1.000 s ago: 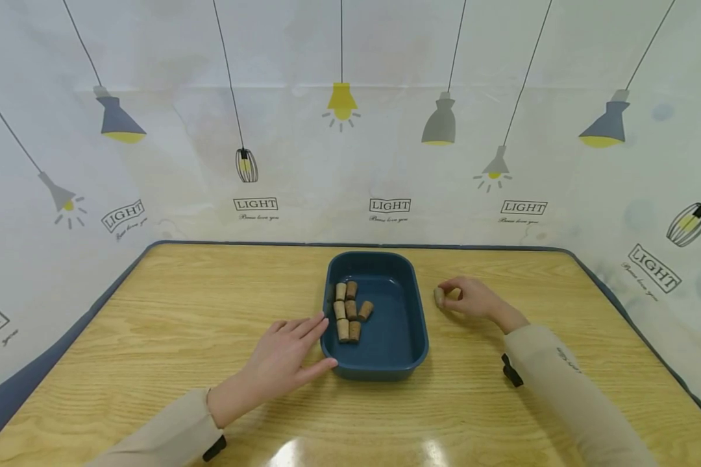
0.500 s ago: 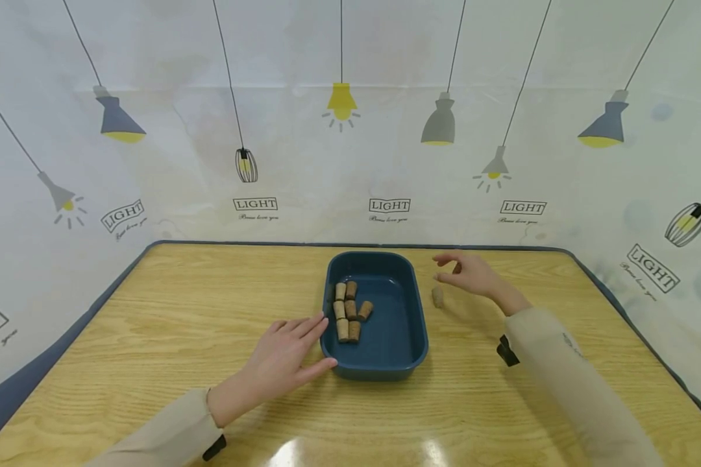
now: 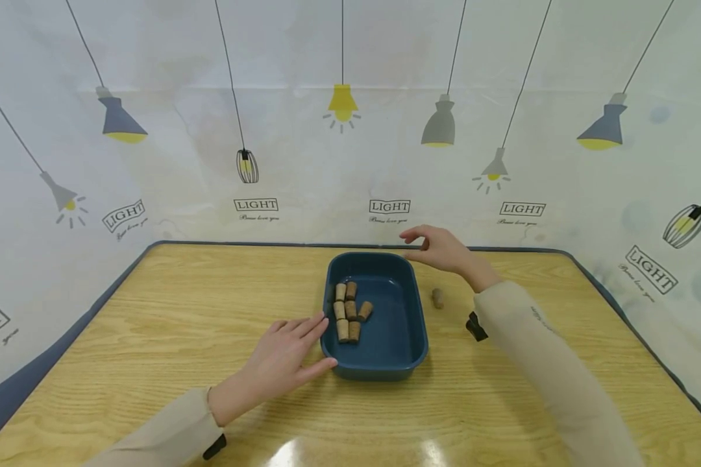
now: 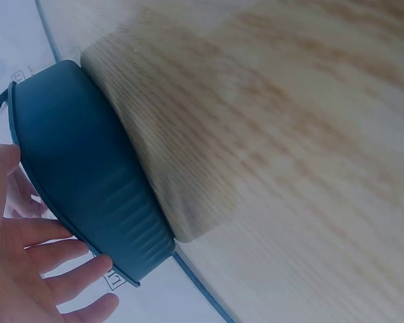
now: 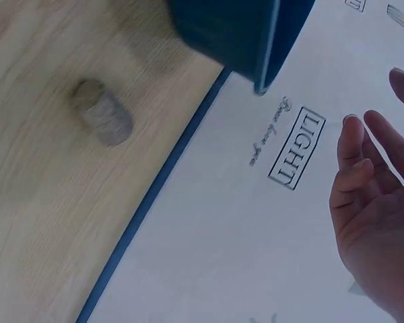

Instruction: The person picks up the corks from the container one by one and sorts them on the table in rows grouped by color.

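Note:
A dark blue rectangular tray [image 3: 394,331] stands on the table with several corks [image 3: 351,310] along its left side. One more cork [image 3: 437,298] lies on the wood just right of the tray; the right wrist view shows this lone cork [image 5: 102,113] too. My left hand [image 3: 286,357] rests its outstretched fingers and thumb on the tray's left rim, also seen in the left wrist view. Above the tray's far right corner hovers my right hand [image 3: 441,250], fingers loosely bent, thumb and forefinger apart, holding nothing.
The wooden table [image 3: 210,292] has a dark blue edge at the back and sides. Behind it hangs a pale backdrop [image 3: 292,130] printed with lamps and the word LIGHT.
My right hand has let go of the lone cork, then risen and moved left and away over the tray's far corner. The cork stays on the table. My left hand has not moved.

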Action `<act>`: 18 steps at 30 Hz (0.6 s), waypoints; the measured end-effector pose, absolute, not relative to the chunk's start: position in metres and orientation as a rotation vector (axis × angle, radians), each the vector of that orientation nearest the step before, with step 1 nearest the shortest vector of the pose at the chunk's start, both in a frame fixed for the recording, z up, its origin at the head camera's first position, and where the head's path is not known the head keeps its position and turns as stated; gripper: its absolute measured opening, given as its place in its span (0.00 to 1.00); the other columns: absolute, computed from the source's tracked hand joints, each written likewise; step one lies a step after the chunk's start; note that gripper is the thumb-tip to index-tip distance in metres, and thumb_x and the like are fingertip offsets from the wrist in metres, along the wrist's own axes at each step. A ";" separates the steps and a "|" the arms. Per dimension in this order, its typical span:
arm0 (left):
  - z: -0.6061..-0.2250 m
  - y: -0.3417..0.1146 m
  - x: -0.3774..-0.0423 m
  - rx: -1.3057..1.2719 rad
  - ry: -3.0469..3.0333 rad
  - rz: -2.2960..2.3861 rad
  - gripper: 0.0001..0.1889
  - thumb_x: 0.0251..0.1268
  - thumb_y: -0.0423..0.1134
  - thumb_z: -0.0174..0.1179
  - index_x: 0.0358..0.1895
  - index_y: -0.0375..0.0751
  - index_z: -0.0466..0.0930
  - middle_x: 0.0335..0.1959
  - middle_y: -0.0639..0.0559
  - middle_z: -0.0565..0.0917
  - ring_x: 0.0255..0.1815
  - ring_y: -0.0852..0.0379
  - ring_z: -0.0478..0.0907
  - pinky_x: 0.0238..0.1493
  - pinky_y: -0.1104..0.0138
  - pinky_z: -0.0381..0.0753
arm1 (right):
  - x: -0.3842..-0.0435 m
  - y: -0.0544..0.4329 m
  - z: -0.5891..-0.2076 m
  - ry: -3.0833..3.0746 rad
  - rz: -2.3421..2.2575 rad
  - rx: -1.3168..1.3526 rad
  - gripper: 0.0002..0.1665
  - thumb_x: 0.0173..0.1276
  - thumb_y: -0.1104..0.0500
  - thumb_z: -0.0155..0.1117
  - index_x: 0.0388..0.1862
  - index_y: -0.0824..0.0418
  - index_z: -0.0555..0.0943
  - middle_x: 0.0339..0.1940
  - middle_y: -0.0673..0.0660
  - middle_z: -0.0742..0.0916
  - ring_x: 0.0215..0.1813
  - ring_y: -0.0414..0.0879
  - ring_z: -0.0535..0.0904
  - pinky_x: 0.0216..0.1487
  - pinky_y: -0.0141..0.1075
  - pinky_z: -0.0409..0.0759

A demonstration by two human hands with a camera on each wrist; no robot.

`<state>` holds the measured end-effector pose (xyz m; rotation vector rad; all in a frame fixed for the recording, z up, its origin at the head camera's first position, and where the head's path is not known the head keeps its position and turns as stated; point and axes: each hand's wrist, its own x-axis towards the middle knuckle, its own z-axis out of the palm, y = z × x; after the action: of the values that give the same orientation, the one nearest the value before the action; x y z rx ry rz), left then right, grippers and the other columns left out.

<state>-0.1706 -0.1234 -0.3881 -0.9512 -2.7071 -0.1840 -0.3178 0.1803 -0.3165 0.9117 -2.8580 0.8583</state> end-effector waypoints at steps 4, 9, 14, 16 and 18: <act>-0.389 -0.124 -0.171 -0.949 -2.699 -0.185 0.36 0.59 0.65 0.43 0.61 0.41 0.67 0.61 0.48 0.67 0.54 0.50 0.69 0.49 0.54 0.66 | -0.322 0.163 -0.314 -2.840 0.859 0.958 0.24 0.62 0.54 0.59 0.55 0.62 0.73 0.46 0.59 0.78 0.31 0.46 0.75 0.37 0.41 0.73; -0.388 -0.124 -0.171 -0.945 -2.706 -0.184 0.36 0.59 0.65 0.43 0.61 0.41 0.66 0.61 0.48 0.66 0.54 0.50 0.69 0.49 0.53 0.66 | -0.324 0.141 -0.313 -2.830 0.828 1.013 0.23 0.62 0.54 0.59 0.54 0.62 0.74 0.45 0.57 0.79 0.31 0.45 0.75 0.36 0.39 0.73; -0.387 -0.124 -0.171 -0.951 -2.710 -0.187 0.36 0.59 0.65 0.42 0.62 0.42 0.66 0.61 0.48 0.66 0.54 0.50 0.68 0.49 0.54 0.66 | -0.322 0.121 -0.315 -2.826 0.807 1.072 0.24 0.61 0.53 0.59 0.54 0.62 0.74 0.46 0.59 0.79 0.33 0.46 0.75 0.37 0.39 0.73; -0.387 -0.124 -0.171 -0.951 -2.710 -0.189 0.36 0.59 0.65 0.42 0.62 0.42 0.66 0.61 0.48 0.66 0.54 0.50 0.69 0.49 0.54 0.66 | -0.322 0.114 -0.317 -2.831 0.811 1.093 0.24 0.61 0.53 0.59 0.54 0.63 0.74 0.46 0.60 0.79 0.36 0.47 0.76 0.38 0.39 0.73; -0.387 -0.124 -0.171 -0.951 -2.710 -0.191 0.36 0.59 0.65 0.42 0.62 0.41 0.66 0.61 0.48 0.66 0.54 0.50 0.69 0.49 0.54 0.66 | -0.322 0.107 -0.320 -2.841 0.815 1.111 0.24 0.61 0.53 0.59 0.54 0.64 0.74 0.47 0.61 0.79 0.39 0.49 0.76 0.39 0.39 0.73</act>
<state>-0.1709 -0.1240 -0.3874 -0.9515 -2.7099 -0.1908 -0.3219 0.1074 -0.3200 1.1109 -2.8409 0.8155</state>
